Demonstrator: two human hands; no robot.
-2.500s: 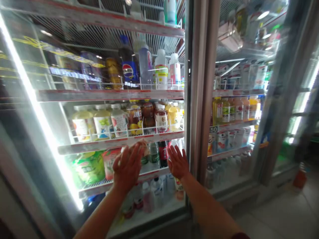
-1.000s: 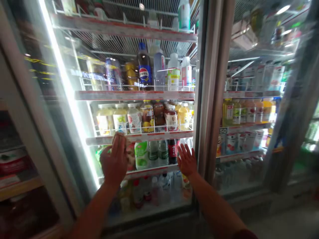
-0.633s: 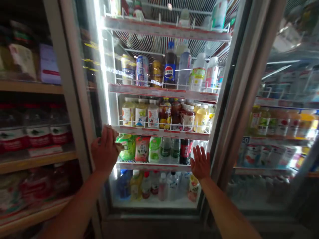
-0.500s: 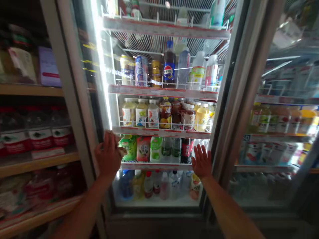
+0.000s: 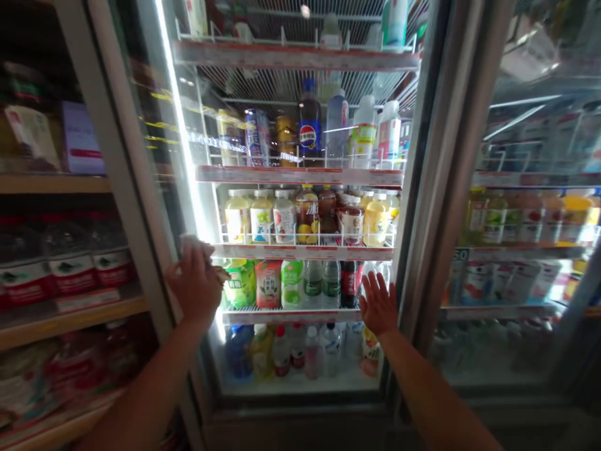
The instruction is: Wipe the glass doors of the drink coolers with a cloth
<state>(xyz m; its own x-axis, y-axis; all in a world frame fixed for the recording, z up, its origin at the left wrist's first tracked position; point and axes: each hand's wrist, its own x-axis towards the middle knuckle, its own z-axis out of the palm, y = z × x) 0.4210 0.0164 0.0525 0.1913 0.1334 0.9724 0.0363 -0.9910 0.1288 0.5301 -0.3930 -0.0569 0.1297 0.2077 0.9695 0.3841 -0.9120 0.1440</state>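
Note:
My left hand (image 5: 196,287) is closed around a light crumpled cloth (image 5: 219,273) at the left side of the glass fridge door (image 5: 300,383). Part of the cloth sticks out beyond the fingers; the rest is hidden by the hand. My right hand (image 5: 378,305) lies flat with fingers spread near the door's right side, apparently resting on the glass, and holds nothing. Between the hands, behind the glass, stand a green drink bottle (image 5: 241,285), a red-labelled one (image 5: 268,285) and a dark cola bottle (image 5: 349,285).
Drinks fill several fridge shelves, among them a Pepsi bottle (image 5: 308,122). A vertical light strip (image 5: 174,94) glows at the left. A metal door frame (image 5: 434,238) separates another drinks fridge on the right. Wooden shelves (image 5: 70,322) with red-labelled bottles (image 5: 68,266) stand at the left.
My left hand has moved a little to the left with the cloth. The right hand stays in nearly the same place. The view has tilted and shifted slightly.

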